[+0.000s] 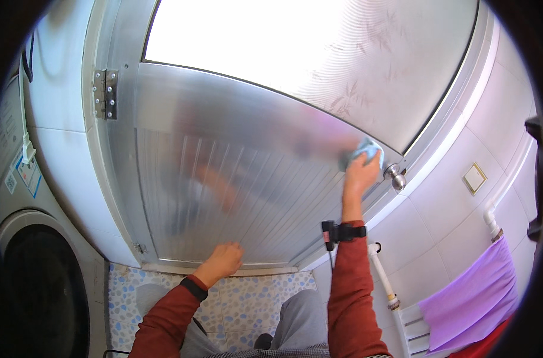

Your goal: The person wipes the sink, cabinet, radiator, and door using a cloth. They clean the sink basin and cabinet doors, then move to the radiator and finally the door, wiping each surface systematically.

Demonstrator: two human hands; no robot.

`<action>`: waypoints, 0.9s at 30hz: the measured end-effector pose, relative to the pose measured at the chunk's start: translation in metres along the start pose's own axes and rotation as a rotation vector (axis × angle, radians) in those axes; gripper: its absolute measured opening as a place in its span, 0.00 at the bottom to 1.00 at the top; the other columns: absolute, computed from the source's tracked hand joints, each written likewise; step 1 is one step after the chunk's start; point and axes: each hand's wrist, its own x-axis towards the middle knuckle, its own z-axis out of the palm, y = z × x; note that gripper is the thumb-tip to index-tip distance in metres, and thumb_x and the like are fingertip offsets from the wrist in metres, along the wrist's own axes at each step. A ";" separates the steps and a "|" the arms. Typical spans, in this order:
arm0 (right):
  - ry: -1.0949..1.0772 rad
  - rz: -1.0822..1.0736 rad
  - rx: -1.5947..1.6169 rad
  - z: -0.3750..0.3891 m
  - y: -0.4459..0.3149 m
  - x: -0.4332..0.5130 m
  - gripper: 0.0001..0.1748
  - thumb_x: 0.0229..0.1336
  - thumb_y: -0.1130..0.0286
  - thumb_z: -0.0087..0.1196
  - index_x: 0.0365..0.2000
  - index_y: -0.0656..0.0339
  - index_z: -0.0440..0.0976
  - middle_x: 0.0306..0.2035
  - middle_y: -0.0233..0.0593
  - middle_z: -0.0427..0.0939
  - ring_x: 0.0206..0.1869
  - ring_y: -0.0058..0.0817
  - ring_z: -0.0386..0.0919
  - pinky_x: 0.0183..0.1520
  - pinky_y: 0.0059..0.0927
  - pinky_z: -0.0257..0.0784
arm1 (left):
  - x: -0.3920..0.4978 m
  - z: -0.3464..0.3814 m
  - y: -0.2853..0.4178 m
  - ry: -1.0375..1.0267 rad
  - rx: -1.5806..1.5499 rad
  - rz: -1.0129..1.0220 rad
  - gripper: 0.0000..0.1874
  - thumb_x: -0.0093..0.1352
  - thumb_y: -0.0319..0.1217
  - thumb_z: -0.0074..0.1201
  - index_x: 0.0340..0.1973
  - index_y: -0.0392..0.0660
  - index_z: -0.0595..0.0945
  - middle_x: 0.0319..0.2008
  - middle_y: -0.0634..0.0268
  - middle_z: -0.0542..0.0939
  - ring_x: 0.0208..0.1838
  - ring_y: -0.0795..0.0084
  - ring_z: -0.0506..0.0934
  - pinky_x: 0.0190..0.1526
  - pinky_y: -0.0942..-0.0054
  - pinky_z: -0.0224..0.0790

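Note:
My right hand (361,172) presses a light blue cloth (370,147) against a brushed-metal door (244,107). The cloth lies just below the lower edge of the door's frosted glass pane (387,67), left of the round door knob (395,176). Lower down, my left hand (223,259) hangs before the ribbed bottom panel (253,188) with its fingers loosely curled. I see nothing in it, though its palm side is hidden. A blurred reflection of the arms shows in the metal.
A front-loading washing machine (94,268) stands at the left, below a white plug (28,150). The door hinge (106,94) is on the left side. At right are a wall switch plate (475,178), white pipes (381,273) and a purple cloth (472,295). Pebble-patterned tiles (249,300) cover the floor.

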 end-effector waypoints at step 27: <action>-0.200 -0.663 0.317 0.028 -0.109 -0.065 0.29 0.61 0.75 0.57 0.61 0.76 0.69 0.41 0.56 0.78 0.43 0.51 0.77 0.47 0.47 0.73 | -0.010 0.034 -0.014 -0.182 -0.100 0.102 0.19 0.65 0.39 0.62 0.47 0.41 0.83 0.46 0.47 0.83 0.52 0.45 0.80 0.55 0.51 0.73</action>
